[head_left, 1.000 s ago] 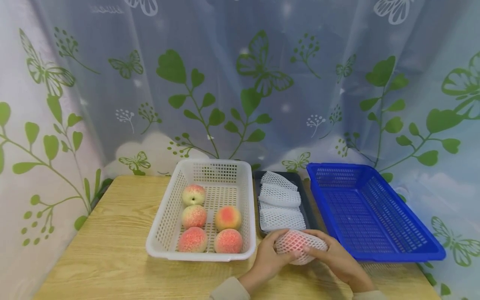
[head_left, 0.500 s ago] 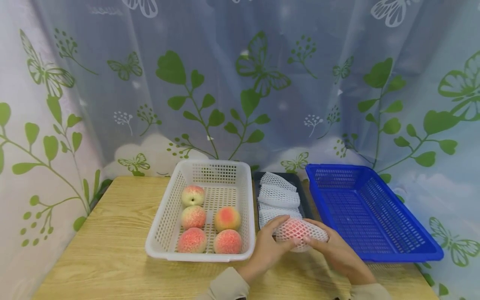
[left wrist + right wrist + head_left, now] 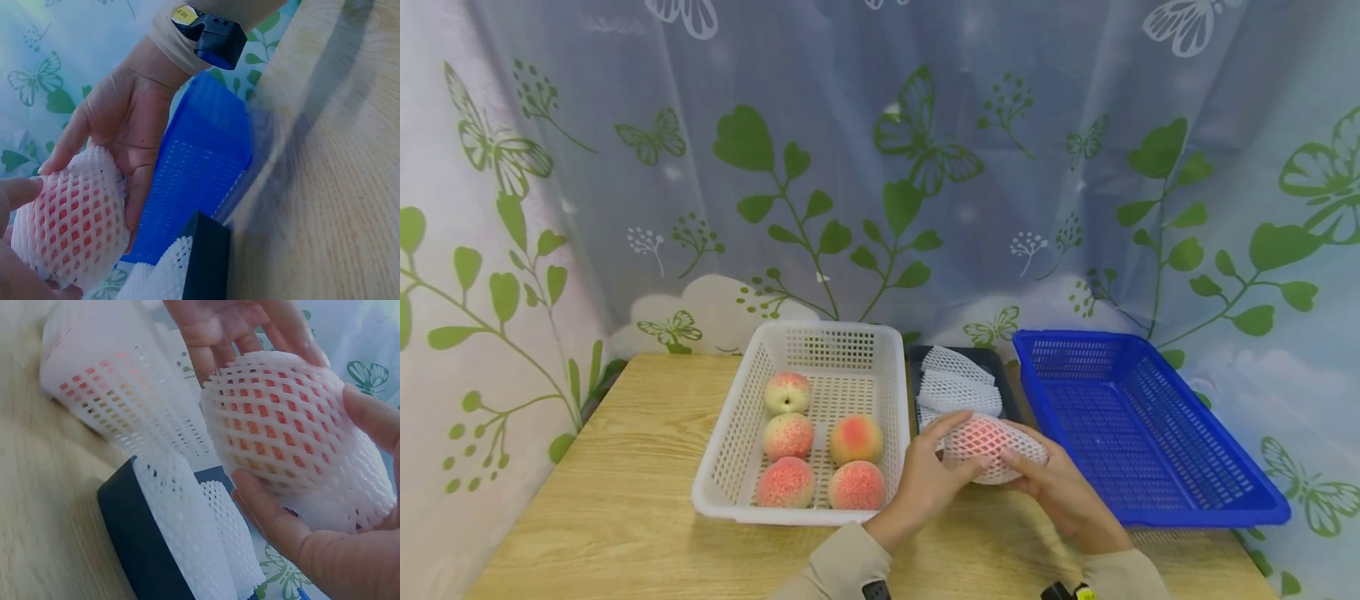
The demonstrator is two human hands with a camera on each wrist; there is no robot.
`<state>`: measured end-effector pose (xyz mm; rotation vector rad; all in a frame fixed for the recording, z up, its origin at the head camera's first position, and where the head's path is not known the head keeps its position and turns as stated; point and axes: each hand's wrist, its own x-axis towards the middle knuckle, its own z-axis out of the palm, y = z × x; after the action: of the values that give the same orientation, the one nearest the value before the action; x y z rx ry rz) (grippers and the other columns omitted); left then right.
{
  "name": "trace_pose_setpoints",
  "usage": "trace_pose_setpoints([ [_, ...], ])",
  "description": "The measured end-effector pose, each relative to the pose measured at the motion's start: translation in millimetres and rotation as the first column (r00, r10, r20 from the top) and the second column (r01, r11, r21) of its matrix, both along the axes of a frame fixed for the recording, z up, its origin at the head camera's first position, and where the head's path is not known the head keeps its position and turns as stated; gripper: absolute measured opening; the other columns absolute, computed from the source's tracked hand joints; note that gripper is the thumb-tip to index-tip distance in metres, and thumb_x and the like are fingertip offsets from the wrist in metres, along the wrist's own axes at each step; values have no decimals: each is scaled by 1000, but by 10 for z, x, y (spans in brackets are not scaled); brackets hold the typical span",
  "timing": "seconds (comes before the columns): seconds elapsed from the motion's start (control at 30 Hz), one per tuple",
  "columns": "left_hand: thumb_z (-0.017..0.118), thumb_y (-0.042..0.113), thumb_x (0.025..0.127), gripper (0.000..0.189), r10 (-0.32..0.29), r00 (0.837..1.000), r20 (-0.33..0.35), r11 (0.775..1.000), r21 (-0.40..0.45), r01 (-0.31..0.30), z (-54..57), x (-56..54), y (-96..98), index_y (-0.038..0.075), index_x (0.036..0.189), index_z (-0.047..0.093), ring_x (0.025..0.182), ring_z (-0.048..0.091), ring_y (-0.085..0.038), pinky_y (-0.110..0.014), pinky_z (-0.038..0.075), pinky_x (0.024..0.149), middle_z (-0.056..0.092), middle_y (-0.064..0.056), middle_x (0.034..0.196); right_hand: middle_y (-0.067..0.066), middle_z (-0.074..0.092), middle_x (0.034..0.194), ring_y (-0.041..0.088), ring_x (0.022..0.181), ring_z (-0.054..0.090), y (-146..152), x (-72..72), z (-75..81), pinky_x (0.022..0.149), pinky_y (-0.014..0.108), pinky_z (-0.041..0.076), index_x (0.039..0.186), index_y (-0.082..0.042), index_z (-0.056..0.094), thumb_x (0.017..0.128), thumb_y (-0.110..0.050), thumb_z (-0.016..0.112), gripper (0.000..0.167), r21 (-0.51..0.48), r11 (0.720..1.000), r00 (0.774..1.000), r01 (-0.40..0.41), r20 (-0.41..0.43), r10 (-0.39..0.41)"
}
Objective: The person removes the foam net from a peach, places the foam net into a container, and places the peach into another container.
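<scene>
Both hands hold a peach in a white foam net sleeve (image 3: 988,447) over the near end of the dark tray. My left hand (image 3: 922,479) grips its left side, thumb in front and fingers behind. On the other side my right hand (image 3: 1067,492) curls round the net's narrower end, its thumb pressing the front. The right wrist view shows the net (image 3: 281,425) stretched round the red peach, with loose mesh bunched toward the right palm. Seen from the left wrist, the right hand (image 3: 134,125) cups the far side of the bundle.
A white basket (image 3: 891,375) on the left holds several peaches (image 3: 786,481). Behind the hands, a dark tray (image 3: 1011,400) contains more folded foam nets (image 3: 958,392). The blue basket (image 3: 1150,408) stands at the right on the wooden table (image 3: 625,467), with a patterned curtain behind.
Both hands have lifted the netted peach away from me and slightly left, so it now overlaps the nearest nets in the tray. The baskets have not moved.
</scene>
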<state>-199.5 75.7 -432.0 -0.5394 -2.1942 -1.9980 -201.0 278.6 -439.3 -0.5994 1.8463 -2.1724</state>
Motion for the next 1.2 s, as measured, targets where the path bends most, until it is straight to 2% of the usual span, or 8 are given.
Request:
trace_pose_setpoints([
  [0.17, 71, 13, 87, 45, -48, 999, -12, 988, 145, 49, 57, -33, -62, 7, 130, 58, 127, 48, -24, -39, 43, 103, 55, -11, 135, -2, 63, 119, 14, 106, 63, -11, -35, 54, 88, 34, 54, 126, -21, 55, 101, -2, 41, 35, -67, 997, 999, 26, 29, -24],
  [0.3, 64, 8, 91, 41, -83, 996, -11, 971, 225, 84, 90, -56, -100, 1, 131, 56, 131, 45, -25, -36, 39, 107, 53, -14, 137, -3, 64, 117, 12, 105, 63, -20, -52, 86, 88, 33, 54, 124, -21, 57, 101, -2, 40, 35, -132, 991, 999, 0, 47, 7],
  [0.43, 58, 3, 92, 38, -101, 995, -16, 957, 273, 102, 109, -71, -122, -3, 130, 55, 131, 46, -26, -33, 40, 106, 53, -18, 136, -3, 65, 117, 12, 107, 62, -39, -54, 92, 89, 33, 53, 124, -20, 58, 102, -2, 36, 36, -208, 977, 996, -36, 67, 51],
  [0.57, 58, -2, 90, 33, -55, 998, -2, 948, 313, 53, 114, -91, -148, -5, 123, 59, 121, 53, -29, -29, 47, 99, 58, -21, 126, -1, 65, 117, 13, 108, 62, -53, -58, 95, 89, 34, 53, 123, -17, 58, 102, -2, 36, 34, -244, 969, 997, -32, 67, 50],
  [0.73, 64, -4, 86, 22, 32, 998, 48, 956, 290, -45, 95, -89, -186, -5, 108, 65, 104, 59, -22, -25, 52, 88, 63, -18, 107, -1, 63, 120, 13, 109, 60, -64, -65, 101, 89, 35, 53, 126, -17, 55, 102, -4, 38, 32, -236, 971, 998, -45, 33, 54],
  [0.87, 67, -4, 83, 18, 45, 996, 83, 954, 292, -67, 76, -82, -210, -5, 101, 66, 98, 60, -17, -24, 54, 84, 65, -17, 101, -2, 61, 122, 13, 110, 60, -47, -104, 29, 89, 35, 53, 129, -17, 53, 102, -6, 39, 32, -237, 969, 998, -67, 4, 70],
  [1.0, 67, -6, 82, 26, -28, 994, 107, 948, 319, -8, 63, -86, -223, -6, 108, 65, 106, 60, -22, -26, 53, 89, 64, -19, 110, -1, 62, 122, 13, 109, 60, -48, -119, 4, 87, 33, 54, 129, -16, 52, 102, -6, 39, 31, -241, 968, 998, -61, -1, 63],
  [1.2, 56, -15, 77, 50, -151, 984, 94, 939, 325, 113, 58, -86, -243, -7, 126, 56, 123, 51, -32, -29, 45, 101, 54, -21, 127, 0, 63, 117, 13, 106, 62, -78, -70, 81, 86, 33, 55, 125, -14, 52, 101, -1, 38, 31, -243, 970, 999, -21, 30, 29],
])
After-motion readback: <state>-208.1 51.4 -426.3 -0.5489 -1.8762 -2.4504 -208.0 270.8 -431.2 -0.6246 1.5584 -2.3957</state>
